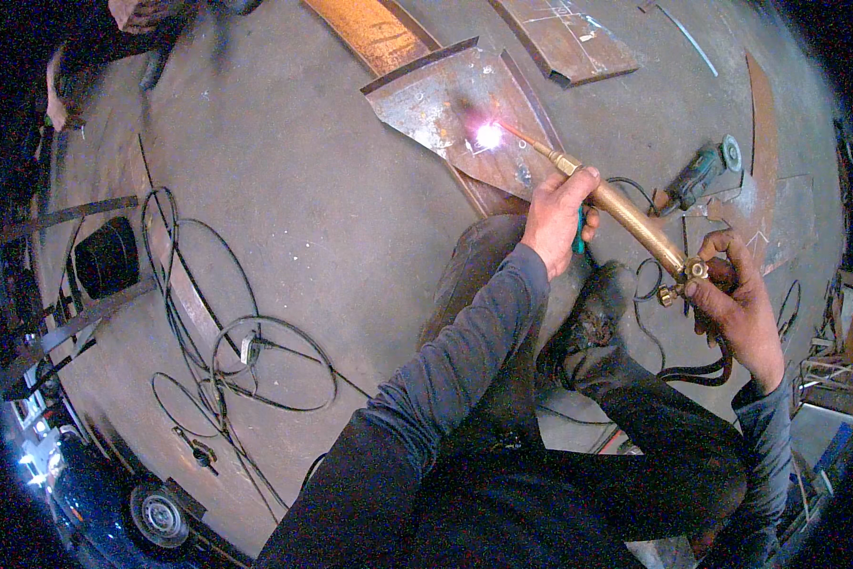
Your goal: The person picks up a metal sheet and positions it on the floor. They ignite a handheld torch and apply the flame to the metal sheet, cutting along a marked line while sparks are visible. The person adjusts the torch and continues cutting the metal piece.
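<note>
A brass gas torch slants across the middle right, its thin tip pointing to the upper left. My left hand is closed around its front part. A small teal thing shows at those fingers; its kind is unclear. At the rear end, my right hand has thumb and fingers on the brass valve knobs. A bright white-pink glow burns at the tip, over a bent, rusty steel piece. The glare hides the spot beneath it.
An angle grinder lies right of the torch, near a curved steel strip. Black hoses run from the torch's rear. Looped cables spread over the floor at left. Another person is at the upper left.
</note>
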A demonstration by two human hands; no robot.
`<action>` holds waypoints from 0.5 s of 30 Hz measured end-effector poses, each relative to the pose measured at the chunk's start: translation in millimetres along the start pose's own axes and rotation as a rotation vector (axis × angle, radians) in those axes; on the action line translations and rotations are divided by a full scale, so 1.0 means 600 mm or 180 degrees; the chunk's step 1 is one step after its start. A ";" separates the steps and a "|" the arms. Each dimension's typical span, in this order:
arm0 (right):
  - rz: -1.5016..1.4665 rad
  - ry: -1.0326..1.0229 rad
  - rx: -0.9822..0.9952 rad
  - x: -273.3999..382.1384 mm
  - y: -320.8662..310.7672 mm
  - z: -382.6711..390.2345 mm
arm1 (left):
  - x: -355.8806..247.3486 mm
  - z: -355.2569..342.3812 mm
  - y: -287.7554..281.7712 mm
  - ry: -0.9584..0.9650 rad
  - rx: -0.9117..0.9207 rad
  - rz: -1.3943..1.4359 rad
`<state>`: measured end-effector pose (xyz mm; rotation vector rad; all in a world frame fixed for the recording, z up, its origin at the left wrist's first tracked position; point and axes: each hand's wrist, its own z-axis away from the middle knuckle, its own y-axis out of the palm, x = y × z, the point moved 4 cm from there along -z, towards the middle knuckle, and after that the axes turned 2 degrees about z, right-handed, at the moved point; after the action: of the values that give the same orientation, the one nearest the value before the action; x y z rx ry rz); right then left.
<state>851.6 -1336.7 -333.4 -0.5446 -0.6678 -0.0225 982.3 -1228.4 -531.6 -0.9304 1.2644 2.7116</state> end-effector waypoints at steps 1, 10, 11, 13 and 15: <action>-0.0002 -0.0036 0.0004 -0.003 -0.001 -0.001 | 0.000 0.000 0.001 -0.0007 0.0002 0.0015; 0.0086 -0.0021 -0.0033 -0.002 0.000 -0.001 | -0.001 0.001 -0.001 -0.0022 -0.0054 0.0010; 0.0115 0.0004 -0.0013 -0.001 0.001 -0.001 | 0.002 -0.001 -0.004 -0.0009 -0.0049 0.0016; 0.0111 -0.0006 -0.0011 -0.004 -0.002 -0.002 | 0.002 -0.002 -0.001 -0.0013 -0.0030 0.0025; 0.0100 -0.0038 -0.0020 -0.006 -0.002 -0.002 | 0.000 0.000 0.001 -0.0029 -0.0030 0.0021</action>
<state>849.1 -1339.0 -335.6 -0.5618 -0.6708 0.0081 982.3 -1228.9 -531.4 -0.9152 1.2567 2.7259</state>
